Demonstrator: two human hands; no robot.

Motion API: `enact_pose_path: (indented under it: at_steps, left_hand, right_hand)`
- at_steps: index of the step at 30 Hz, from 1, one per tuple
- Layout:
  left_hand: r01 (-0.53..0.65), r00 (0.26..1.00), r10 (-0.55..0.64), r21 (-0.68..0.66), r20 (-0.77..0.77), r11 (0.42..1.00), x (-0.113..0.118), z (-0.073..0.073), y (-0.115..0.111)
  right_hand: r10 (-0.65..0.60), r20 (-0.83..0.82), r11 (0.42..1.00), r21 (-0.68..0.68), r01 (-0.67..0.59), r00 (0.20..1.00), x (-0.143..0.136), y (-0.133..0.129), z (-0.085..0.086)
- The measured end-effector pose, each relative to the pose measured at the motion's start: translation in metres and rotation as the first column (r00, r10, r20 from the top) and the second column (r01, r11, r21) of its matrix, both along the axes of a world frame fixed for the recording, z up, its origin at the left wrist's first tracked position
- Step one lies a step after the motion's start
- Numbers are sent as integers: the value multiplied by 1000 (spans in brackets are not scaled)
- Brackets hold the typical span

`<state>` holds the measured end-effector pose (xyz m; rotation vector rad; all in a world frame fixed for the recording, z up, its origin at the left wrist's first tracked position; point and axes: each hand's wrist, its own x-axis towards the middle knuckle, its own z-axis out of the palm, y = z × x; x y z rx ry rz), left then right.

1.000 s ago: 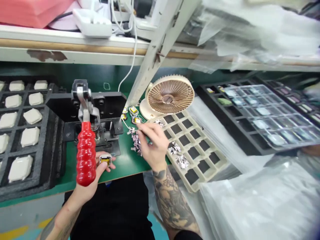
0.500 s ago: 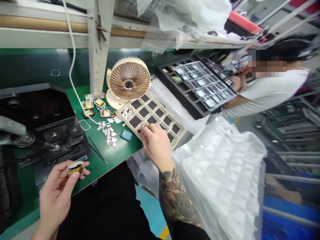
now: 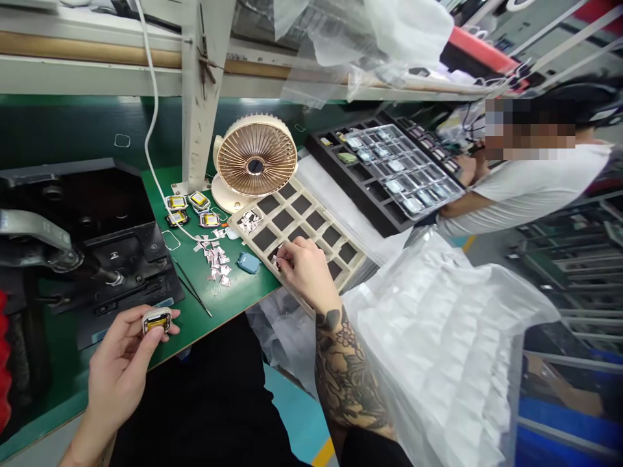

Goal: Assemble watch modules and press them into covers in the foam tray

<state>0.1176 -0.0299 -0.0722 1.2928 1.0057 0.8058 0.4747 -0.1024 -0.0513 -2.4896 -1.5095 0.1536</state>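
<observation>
My left hand point(image 3: 119, 363) is closed on a small open watch case point(image 3: 156, 321) with a yellow inside, thumb across its near edge, above the front of the green bench. My right hand point(image 3: 306, 269) reaches over the near edge of a cream compartment tray point(image 3: 287, 217). Its thumb and forefinger are pinched at a near compartment, where small pale bits show beside the fingertips. Whatever sits between those fingertips is too small to make out. Left of the tray lie a blue casing point(image 3: 248, 262), scattered pinkish-white pieces point(image 3: 217, 259) and black tweezers point(image 3: 193, 288).
Several similar cases point(image 3: 209, 220) lie by the post. A fan point(image 3: 256, 159) stands behind the tray. A black clamp fixture point(image 3: 97, 259) occupies the left. At right are a black tray point(image 3: 374, 188), white plastic-wrapped trays point(image 3: 438, 337) and another person point(image 3: 525, 175).
My right hand has shifted slightly, its fingertips now lower into the tray's near compartment, and the dark piece at them no longer shows. My left hand still holds the watch case.
</observation>
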Motion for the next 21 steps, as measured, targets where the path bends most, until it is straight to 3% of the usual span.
enact_pose_path:
  at_steps: [3,6,10,13,16,18,21]
  left_hand:
    - [9,1000,-9,-17,14,1000,0,-4,1]
    - [-15,996,19,-41,89,999,3,-6,2]
    - [-13,994,16,-25,112,1000,6,-6,6]
    - [48,998,-46,53,-37,997,3,-5,8]
    - [141,983,-120,155,-137,978,-2,-4,8]
    - [198,974,-170,198,-153,960,-4,-5,7]
    - [234,968,-205,230,-145,945,-4,-7,7]
  right_hand:
    - [-33,-92,981,188,49,995,-1,-6,3]
    - [-22,-128,901,427,75,991,-21,-7,9]
    - [259,-180,772,629,-92,949,-73,7,8]
    - [443,-343,753,644,-135,828,-118,22,-1]
    - [560,-521,734,673,-94,644,-150,35,-10]
    - [644,-532,692,712,-122,550,-160,42,-12]
    - [696,-520,670,718,-188,495,-163,47,-13]
